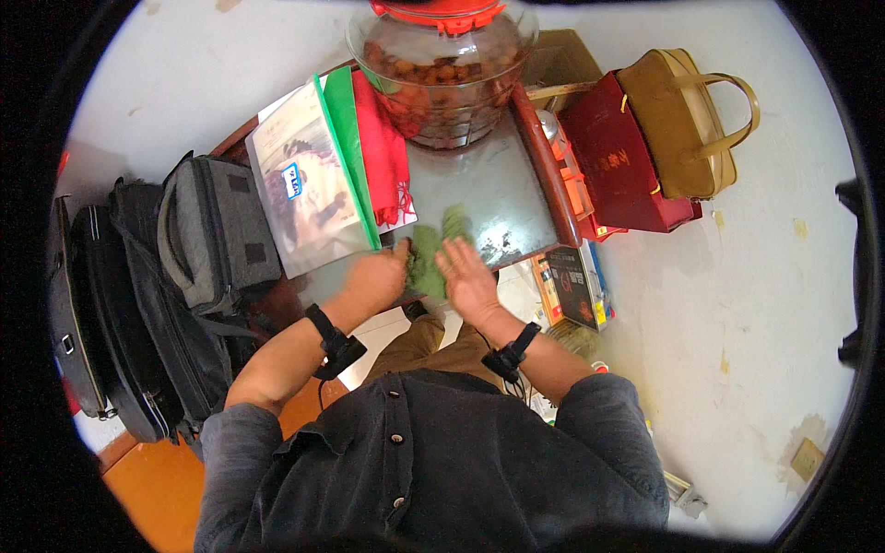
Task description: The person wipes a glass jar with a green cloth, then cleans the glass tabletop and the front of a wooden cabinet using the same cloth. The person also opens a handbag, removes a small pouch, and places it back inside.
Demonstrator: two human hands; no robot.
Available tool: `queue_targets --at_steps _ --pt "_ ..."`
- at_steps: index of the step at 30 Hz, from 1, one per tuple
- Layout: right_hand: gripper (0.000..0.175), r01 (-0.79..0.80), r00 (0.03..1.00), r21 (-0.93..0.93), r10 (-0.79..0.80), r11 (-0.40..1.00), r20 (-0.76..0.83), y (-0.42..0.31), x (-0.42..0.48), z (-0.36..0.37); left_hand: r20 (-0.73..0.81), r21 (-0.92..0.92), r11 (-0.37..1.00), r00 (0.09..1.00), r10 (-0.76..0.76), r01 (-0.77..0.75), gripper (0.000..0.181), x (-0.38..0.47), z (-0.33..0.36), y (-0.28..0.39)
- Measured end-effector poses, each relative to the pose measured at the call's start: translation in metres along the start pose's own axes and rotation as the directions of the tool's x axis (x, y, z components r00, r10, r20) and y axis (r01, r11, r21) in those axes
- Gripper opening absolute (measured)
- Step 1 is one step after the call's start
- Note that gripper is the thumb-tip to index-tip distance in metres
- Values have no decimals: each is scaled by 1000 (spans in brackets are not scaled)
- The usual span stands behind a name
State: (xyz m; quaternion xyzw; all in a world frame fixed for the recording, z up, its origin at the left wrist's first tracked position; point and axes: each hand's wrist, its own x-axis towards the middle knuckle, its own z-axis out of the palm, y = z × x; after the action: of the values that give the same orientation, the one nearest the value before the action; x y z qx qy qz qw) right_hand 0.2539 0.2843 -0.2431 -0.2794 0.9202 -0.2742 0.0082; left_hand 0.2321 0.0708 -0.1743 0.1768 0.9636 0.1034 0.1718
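A crumpled green cloth (430, 266) lies at the front edge of a dark, glossy tabletop (484, 183), slightly blurred. My left hand (373, 282) is curled at the cloth's left side, with its fingertips on the cloth's edge; the other fingers are partly hidden. From the right, my right hand (469, 280) bears down on the cloth, fingers bent over it and holding it against the table. Part of the cloth sticks out past the right fingertips. Each wrist wears a black strap device.
A big glass jar (449, 90) with a red lid stands at the back. Left are a plastic folder (311, 193), a red fringed cloth (382, 145) and a grey bag (221, 231). Rightward are a raised wooden edge (546, 162), a dark red box (615, 162) and a tan handbag (681, 128).
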Motion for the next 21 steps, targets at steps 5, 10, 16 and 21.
queue_targets --at_steps 5,10,16,21 --pt "43 -298 924 -111 257 948 -283 70 72 -23 -58 41 988 987 149 -147 32 24 -21 31" --pt "42 -151 955 83 167 985 -244 30 102 11 148 453 874 982 121 -176 19 87 -34 3" --pt "44 -26 995 -83 18 996 -95 15 30 -10 270 438 841 939 214 -318 15 90 -25 -13" --pt "46 -256 922 -187 181 948 -343 111 107 -51 178 371 889 960 216 -269 18 80 -27 -8"
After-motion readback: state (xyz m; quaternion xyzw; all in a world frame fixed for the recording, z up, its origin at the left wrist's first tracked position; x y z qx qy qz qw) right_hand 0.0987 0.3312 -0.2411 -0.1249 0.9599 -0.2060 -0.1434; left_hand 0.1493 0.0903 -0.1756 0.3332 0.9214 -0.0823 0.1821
